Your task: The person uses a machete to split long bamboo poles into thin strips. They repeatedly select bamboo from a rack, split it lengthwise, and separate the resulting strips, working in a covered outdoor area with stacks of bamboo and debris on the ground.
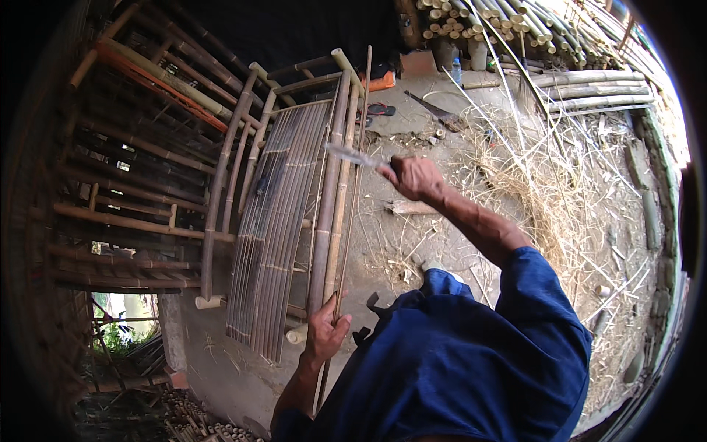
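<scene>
My right hand is closed round the handle of a knife, whose blade is smeared by motion. The blade points left, over the front pole of a bamboo bench. Lower down, my left hand grips a long, thin bamboo strip that runs alongside that pole. Split bamboo slats lie side by side across the bench seat, their near ends sticking out past the frame. A small dark object rests on them; I cannot make out its kind.
More bamboo frames stand at the left. Shavings litter the ground at right. Cut bamboo poles are stacked at the back, near a blue bottle. A saw and a sandal lie beyond my right hand.
</scene>
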The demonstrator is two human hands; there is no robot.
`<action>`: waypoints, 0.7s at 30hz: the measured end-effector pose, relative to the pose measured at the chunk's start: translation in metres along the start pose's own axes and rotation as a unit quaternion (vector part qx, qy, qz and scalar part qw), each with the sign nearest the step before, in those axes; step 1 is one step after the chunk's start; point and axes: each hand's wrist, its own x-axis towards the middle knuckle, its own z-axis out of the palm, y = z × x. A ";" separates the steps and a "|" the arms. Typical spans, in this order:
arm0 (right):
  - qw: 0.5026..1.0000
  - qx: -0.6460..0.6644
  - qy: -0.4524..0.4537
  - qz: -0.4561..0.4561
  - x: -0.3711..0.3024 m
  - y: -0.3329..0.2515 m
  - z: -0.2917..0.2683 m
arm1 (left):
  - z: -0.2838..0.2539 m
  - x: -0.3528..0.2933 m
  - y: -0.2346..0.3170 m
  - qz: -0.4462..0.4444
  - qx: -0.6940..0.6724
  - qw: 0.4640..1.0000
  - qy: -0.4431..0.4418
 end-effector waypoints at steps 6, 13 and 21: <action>0.991 0.052 0.091 0.078 0.059 0.059 -0.029 | -0.005 -0.019 0.002 0.036 0.100 0.994 0.004; 0.976 0.018 0.177 0.127 0.127 0.102 -0.099 | -0.018 -0.061 0.018 0.019 0.229 0.973 0.025; 0.972 -0.060 0.203 0.106 0.153 0.136 -0.174 | -0.031 -0.107 -0.012 -0.031 0.346 0.937 0.023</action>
